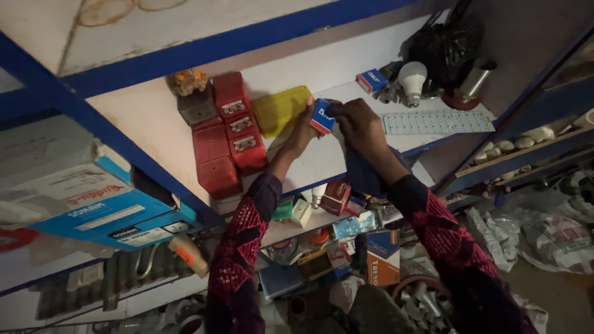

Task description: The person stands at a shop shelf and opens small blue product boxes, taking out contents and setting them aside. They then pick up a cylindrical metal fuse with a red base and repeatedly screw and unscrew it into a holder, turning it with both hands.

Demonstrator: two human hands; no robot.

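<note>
I see my left hand (301,133) and right hand (359,124) both pinching a small blue box (322,117) over the white shelf (154,117); red cases (230,133) at nine o'clock, an LED bulb (413,79) at two, dim cluttered storeroom.

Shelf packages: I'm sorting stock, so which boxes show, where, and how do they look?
Small box: blue, red and white, held by both hands at the shelf.
Second small box: same colours, shelf back right.
Big carton: blue and white, left.
Red cases: stacked, silver labels.
Yellow case: beside them.
</note>
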